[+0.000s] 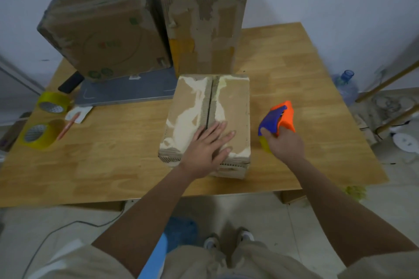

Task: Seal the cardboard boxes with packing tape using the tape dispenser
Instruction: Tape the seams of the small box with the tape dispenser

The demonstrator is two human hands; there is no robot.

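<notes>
Fingers of the left hand [209, 144] lie straight and spread, flat on the near end of the small cardboard box [207, 120], holding nothing; they seem placed to press the two top flaps down and keep the box from sliding when tape is laid. Their tips reach the dark centre seam [210, 102], which shows no fresh tape yet.

Beside the box's right side, the right hand [284, 141] curls around the orange-and-blue tape dispenser [277, 119], with a yellowish roll showing under the palm. The dispenser is apart from the box and points toward the desk's far edge, probably ready to come over to the seam.

Sitting near the middle of the wooden desk [113, 161], the small box is close to its near edge. Two larger boxes [199, 20] stand upright at the far edge, probably waiting their turn. Near the left edge are two spare tape rolls [43, 123].
</notes>
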